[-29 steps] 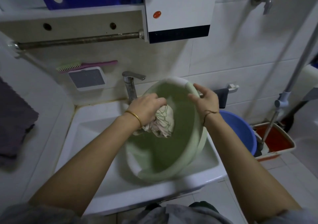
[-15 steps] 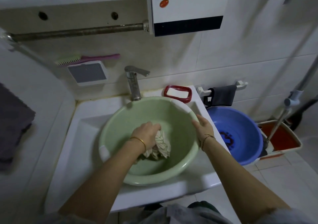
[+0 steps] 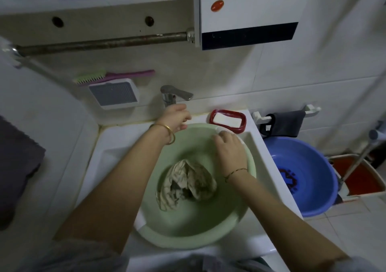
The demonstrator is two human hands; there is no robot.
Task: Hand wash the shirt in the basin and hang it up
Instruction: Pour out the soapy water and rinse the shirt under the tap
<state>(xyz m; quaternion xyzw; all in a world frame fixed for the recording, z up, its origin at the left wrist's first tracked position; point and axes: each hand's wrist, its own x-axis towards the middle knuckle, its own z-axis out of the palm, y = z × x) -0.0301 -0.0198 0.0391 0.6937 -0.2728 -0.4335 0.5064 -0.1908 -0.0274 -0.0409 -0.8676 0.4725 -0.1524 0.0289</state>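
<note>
While the crumpled shirt (image 3: 186,185) lies untouched in the bottom of the green basin (image 3: 188,233), close under the right hand (image 3: 228,146) gripping the far rim, the empty, relaxed left hand (image 3: 175,118) is just below the tap (image 3: 173,95).

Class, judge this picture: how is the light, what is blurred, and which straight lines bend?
Head view: dim, flat light; left hand by the tap is slightly smeared; shirt in the basin looks sharper; the rail bows, wide-angle distortion.
</note>
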